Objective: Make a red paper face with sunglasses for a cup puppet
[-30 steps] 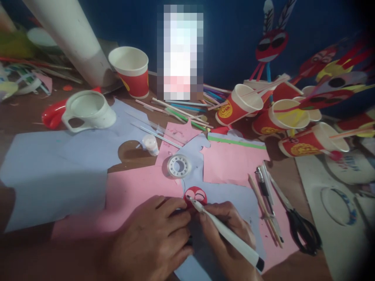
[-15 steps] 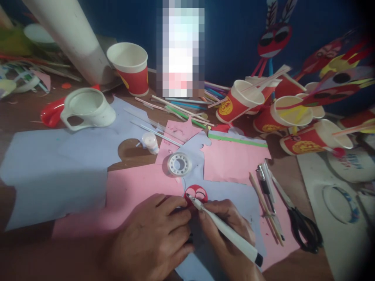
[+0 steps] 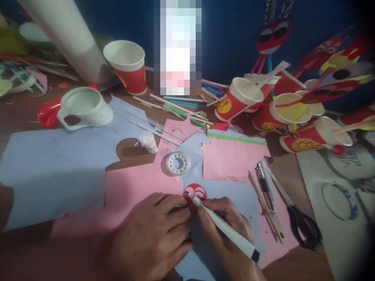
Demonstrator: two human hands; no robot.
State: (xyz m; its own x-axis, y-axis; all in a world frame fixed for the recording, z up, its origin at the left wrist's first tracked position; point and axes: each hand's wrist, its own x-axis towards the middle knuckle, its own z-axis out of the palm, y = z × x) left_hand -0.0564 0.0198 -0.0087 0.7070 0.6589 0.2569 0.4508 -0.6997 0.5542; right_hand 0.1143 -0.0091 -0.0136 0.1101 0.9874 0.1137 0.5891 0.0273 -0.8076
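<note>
A small red paper disc (image 3: 195,191) with drawn eyes lies on lilac paper (image 3: 231,195) near the table's front. My right hand (image 3: 227,230) is closed around a white marker (image 3: 222,228), whose tip touches the disc's left side. My left hand (image 3: 152,238) rests curled beside it, fingertips pressed against the disc's lower left edge, holding it down. Pink paper (image 3: 134,191) lies under the left hand.
A tape roll (image 3: 178,162) and small glue bottle (image 3: 149,141) sit just beyond the disc. Scissors (image 3: 301,224), pens and sticks (image 3: 265,195) lie to the right. Red paper cups (image 3: 237,103) with straws crowd the back right; a white cup (image 3: 83,107) and coloured straws (image 3: 178,107) lie behind.
The view has drifted slightly up and right, so everything sits a little lower-left. Both hands stay on the disc with the marker tip barely shifting.
</note>
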